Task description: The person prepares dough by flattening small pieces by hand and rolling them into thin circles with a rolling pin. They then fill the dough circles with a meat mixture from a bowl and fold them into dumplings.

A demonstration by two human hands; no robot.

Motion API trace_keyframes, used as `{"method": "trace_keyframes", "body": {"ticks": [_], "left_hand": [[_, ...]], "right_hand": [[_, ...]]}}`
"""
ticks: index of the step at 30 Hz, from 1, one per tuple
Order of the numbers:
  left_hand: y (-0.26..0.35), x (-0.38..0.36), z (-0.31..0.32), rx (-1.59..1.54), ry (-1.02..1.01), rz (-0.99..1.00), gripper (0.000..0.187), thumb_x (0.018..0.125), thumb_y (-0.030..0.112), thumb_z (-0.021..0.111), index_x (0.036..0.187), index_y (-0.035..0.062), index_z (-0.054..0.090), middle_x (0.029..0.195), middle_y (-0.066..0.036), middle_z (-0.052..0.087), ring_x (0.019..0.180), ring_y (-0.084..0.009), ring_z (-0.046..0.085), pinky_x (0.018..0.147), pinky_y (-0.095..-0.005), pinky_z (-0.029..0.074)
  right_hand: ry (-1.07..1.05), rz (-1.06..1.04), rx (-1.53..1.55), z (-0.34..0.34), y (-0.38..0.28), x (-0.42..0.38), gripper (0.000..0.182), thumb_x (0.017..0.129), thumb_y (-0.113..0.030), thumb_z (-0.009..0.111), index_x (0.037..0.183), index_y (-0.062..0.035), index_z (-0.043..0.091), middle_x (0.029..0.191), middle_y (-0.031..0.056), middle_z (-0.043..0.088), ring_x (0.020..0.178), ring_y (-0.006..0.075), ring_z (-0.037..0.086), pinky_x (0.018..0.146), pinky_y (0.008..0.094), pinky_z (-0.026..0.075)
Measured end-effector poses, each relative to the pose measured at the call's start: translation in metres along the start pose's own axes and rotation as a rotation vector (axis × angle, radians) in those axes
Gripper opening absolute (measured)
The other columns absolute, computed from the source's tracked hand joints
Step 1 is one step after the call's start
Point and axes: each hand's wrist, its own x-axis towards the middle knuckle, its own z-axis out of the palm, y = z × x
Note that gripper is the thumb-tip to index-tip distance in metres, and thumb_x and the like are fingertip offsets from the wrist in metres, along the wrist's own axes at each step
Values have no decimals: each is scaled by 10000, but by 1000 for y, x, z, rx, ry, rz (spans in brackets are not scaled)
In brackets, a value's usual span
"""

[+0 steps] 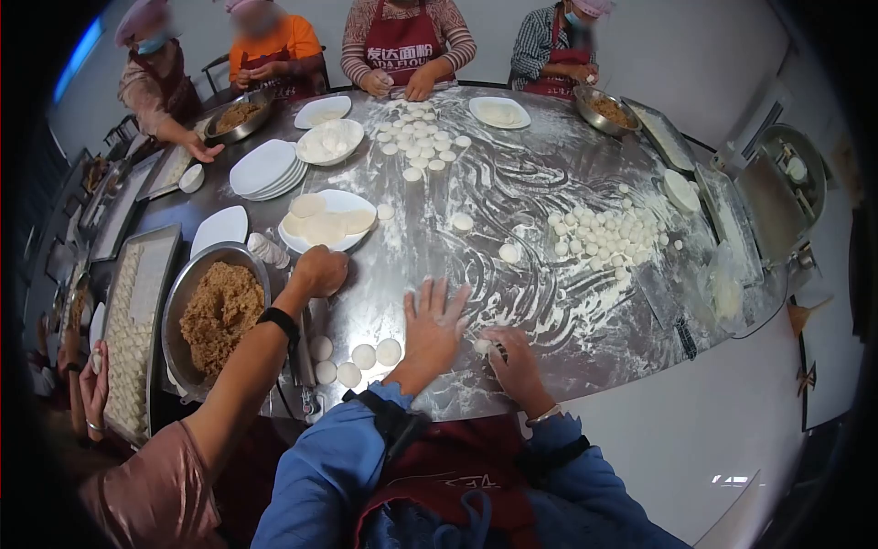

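My left hand (433, 331) lies palm down on the floury steel table (585, 366), its fingers spread and holding nothing. To its right my right hand (521, 368) is curled low over the tabletop. A small white piece of dough (482, 346) shows at its fingertips, and a small dark patterned thing by the fingers is too small to name. Several flattened dough discs (364, 356) lie left of my left hand. Farther ahead are single dough pieces (509, 252) and, to the right, a cluster of small dough balls (608, 236).
At left, a co-worker's hand (320, 272) reaches past a steel bowl of brown filling (222, 316) to a plate (340, 203) of wrappers. Beside it are a tray of dumplings (137, 339) and stacked white plates (267, 169). Several aproned people work along the far side.
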Motion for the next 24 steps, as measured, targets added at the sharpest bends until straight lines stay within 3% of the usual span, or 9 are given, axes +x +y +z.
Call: {"method": "trace_keyframes", "body": {"ticks": [2, 3, 5, 8, 12, 15, 20, 24], "left_hand": [[22, 16, -6, -32, 40, 46, 580, 859, 266, 572, 1400, 196, 376, 1444, -165, 319, 1335, -391, 261, 1056, -615, 160], [34, 23, -9, -67, 87, 92, 579, 859, 273, 572, 1399, 198, 379, 1447, -158, 319, 1334, -393, 266, 1056, -615, 165], [60, 36, -10, -101, 80, 150, 583, 861, 299, 574, 1401, 206, 376, 1449, -147, 319, 1336, -389, 268, 1059, -613, 167], [64, 31, 22, -97, 0, 216, 588, 867, 363, 567, 1403, 223, 370, 1459, -127, 313, 1343, -377, 266, 1065, -612, 165], [62, 31, 42, -35, -138, 250, 584, 884, 457, 526, 1406, 252, 364, 1484, -113, 284, 1359, -364, 247, 1073, -611, 160], [62, 41, 44, -10, -126, 246, 578, 890, 465, 512, 1406, 251, 365, 1484, -113, 287, 1365, -363, 240, 1075, -610, 159], [51, 24, 47, 1, -69, 285, 600, 862, 458, 555, 1397, 243, 391, 1468, -116, 314, 1364, -373, 238, 1072, -622, 147], [26, -14, 2, 6, -68, 135, 616, 839, 421, 597, 1392, 234, 401, 1454, -158, 316, 1338, -392, 267, 1045, -654, 143]], "right_hand": [[58, 256, 59, -1, -1, -3, 222, 867, -57, 528, 1080, -39, 589, 1089, 143, 612, 992, 274, 591, 866, 349, 462], [56, 258, 62, -7, -5, -2, 222, 867, -57, 528, 1080, -39, 589, 1089, 143, 612, 992, 274, 591, 866, 349, 462], [158, 484, 28, -26, -12, 0, 269, 851, -47, 507, 1114, -24, 562, 1074, 178, 595, 990, 318, 584, 883, 402, 455], [300, 584, 181, -35, 2, -19, 287, 866, -26, 456, 1142, -2, 532, 1061, 174, 587, 990, 293, 589, 872, 388, 461], [297, 467, 183, -37, 5, -38, 291, 880, -23, 428, 1156, 25, 505, 1064, 170, 575, 985, 273, 587, 873, 370, 462], [356, 562, 278, -33, 3, -34, 300, 872, -16, 437, 1160, 27, 509, 1073, 169, 577, 997, 267, 585, 889, 363, 454], [321, 504, 169, -30, 15, -41, 307, 859, -9, 451, 1156, 32, 518, 1073, 170, 587, 1006, 269, 589, 900, 361, 449], [307, 527, 103, -32, 11, -39, 287, 860, -18, 468, 1136, 30, 533, 1063, 179, 594, 981, 282, 595, 887, 364, 451]]}}
